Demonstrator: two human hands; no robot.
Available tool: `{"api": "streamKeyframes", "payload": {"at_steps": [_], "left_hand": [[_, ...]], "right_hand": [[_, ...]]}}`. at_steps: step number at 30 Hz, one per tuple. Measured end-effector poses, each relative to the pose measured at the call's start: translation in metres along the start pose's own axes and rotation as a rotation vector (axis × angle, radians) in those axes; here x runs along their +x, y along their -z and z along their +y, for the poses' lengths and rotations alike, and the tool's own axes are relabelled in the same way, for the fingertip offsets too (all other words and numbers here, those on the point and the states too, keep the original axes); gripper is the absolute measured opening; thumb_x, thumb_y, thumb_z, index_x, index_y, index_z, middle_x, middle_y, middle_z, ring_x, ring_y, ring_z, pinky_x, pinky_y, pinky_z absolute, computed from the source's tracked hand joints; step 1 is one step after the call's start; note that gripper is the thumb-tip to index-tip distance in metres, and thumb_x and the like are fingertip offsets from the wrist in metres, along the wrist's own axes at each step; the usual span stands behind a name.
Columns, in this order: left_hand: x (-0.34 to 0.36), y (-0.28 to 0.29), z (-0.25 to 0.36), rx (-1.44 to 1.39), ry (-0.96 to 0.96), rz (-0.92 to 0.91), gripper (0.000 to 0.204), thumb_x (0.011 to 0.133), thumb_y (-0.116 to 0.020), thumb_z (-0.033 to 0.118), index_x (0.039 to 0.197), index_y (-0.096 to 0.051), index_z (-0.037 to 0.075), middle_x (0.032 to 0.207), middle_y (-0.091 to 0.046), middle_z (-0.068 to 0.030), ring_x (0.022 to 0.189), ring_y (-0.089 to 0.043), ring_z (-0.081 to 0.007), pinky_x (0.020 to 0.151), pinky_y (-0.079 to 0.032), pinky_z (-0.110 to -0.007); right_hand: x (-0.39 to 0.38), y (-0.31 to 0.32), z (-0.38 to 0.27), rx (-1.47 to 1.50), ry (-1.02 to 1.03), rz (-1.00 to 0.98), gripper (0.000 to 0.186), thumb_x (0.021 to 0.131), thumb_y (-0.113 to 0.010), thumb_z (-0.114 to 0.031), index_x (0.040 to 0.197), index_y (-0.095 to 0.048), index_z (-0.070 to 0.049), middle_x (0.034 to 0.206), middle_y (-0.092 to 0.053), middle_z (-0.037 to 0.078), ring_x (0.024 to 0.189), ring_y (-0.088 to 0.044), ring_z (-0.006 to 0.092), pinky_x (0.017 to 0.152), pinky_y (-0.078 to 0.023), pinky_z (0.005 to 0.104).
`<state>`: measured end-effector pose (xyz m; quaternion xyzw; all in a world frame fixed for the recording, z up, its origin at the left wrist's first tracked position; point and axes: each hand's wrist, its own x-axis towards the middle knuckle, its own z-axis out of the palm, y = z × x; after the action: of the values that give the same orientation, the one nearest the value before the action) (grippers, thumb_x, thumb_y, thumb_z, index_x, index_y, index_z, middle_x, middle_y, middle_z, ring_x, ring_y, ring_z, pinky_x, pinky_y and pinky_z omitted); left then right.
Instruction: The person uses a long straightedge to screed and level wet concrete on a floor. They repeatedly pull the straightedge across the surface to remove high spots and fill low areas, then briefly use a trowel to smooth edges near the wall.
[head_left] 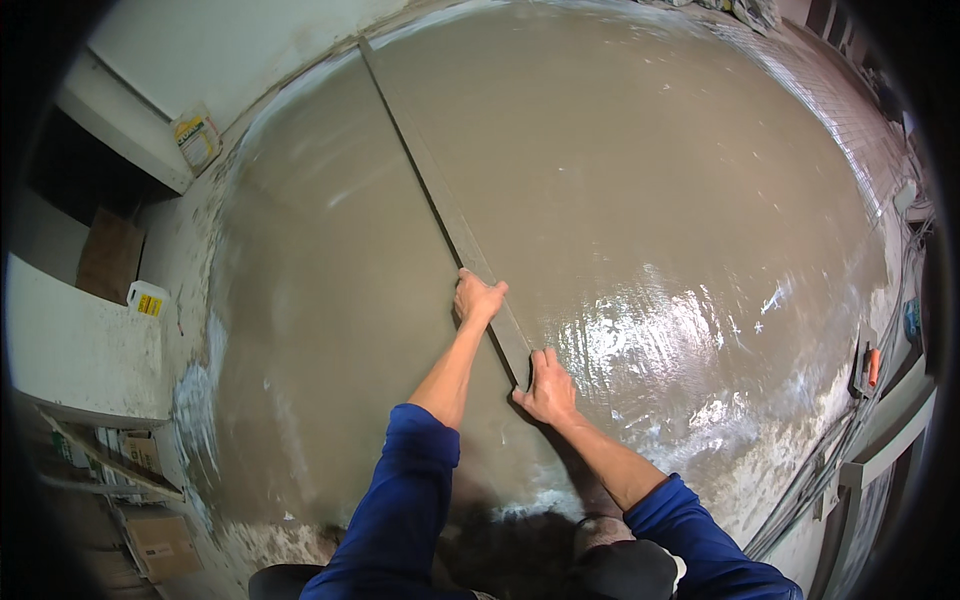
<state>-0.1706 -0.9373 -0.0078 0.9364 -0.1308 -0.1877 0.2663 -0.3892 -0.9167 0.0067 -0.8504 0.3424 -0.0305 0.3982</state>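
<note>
A long straight screed bar (509, 332) lies across a wide area of wet grey cement (330, 290), running from near my knees to the far wall. My left hand (480, 296) grips the bar some way up from its near end, fingers over its edges. Closer to me, my right hand (548, 390) grasps the bar's near end, with the thumb on the left side and fingers on the right. Wet shine covers the cement to the right of the bar.
At the right edge lies a trowel with an orange handle (873, 367), beside loose cables (835, 440). Wire mesh (800, 85) borders the far right. A white jug (147, 299) and a yellow-white bag (197, 138) stand left; a cardboard box (160, 545) sits lower left.
</note>
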Motion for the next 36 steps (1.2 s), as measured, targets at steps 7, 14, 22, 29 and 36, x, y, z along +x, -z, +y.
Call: {"api": "streamKeyframes", "payload": {"at_steps": [7,14,22,29,36], "left_hand": [[-0.010,-0.020,0.023,0.023,-0.029,-0.030,0.094,0.072,-0.081,0.032,0.143,-0.035,-0.009,0.114,-0.066,-0.0265,0.110,-0.065,-0.0389,0.096,-0.051,-0.047],[-0.022,-0.042,0.046,0.023,-0.091,-0.065,0.083,0.073,-0.081,0.030,0.133,-0.040,-0.010,0.114,-0.066,-0.0273,0.107,-0.065,-0.0410,0.092,-0.053,-0.048],[-0.037,-0.068,0.075,0.070,-0.126,-0.069,0.093,0.071,-0.080,0.033,0.141,-0.036,-0.011,0.114,-0.066,-0.0272,0.109,-0.065,-0.0402,0.095,-0.052,-0.047],[-0.052,-0.092,0.106,0.066,-0.150,-0.128,0.096,0.071,-0.080,0.033,0.143,-0.035,-0.010,0.117,-0.065,-0.0283,0.112,-0.064,-0.0405,0.097,-0.052,-0.047],[-0.064,-0.119,0.132,0.093,-0.212,-0.136,0.096,0.071,-0.080,0.034,0.143,-0.034,-0.011,0.115,-0.066,-0.0283,0.110,-0.065,-0.0409,0.096,-0.051,-0.047]], "right_hand": [[-0.007,0.013,0.019,0.029,-0.032,0.045,0.059,0.068,-0.084,-0.022,0.110,-0.049,-0.001,0.112,-0.048,0.020,0.101,-0.058,0.0444,0.083,-0.051,0.0538],[-0.015,0.031,0.037,0.049,-0.074,0.055,0.058,0.069,-0.083,-0.022,0.110,-0.048,-0.001,0.112,-0.048,0.020,0.102,-0.058,0.0443,0.083,-0.051,0.0540],[-0.023,0.047,0.066,0.033,-0.062,0.172,0.056,0.067,-0.081,-0.021,0.108,-0.050,-0.001,0.107,-0.049,0.019,0.094,-0.060,0.0453,0.077,-0.051,0.0546],[-0.031,0.071,0.088,0.049,-0.113,0.169,0.057,0.068,-0.083,-0.021,0.108,-0.049,-0.002,0.108,-0.049,0.020,0.099,-0.058,0.0432,0.081,-0.051,0.0524],[-0.037,0.093,0.109,0.037,-0.142,0.212,0.058,0.066,-0.084,-0.020,0.108,-0.049,-0.001,0.107,-0.049,0.020,0.097,-0.059,0.0420,0.080,-0.051,0.0512]]}}
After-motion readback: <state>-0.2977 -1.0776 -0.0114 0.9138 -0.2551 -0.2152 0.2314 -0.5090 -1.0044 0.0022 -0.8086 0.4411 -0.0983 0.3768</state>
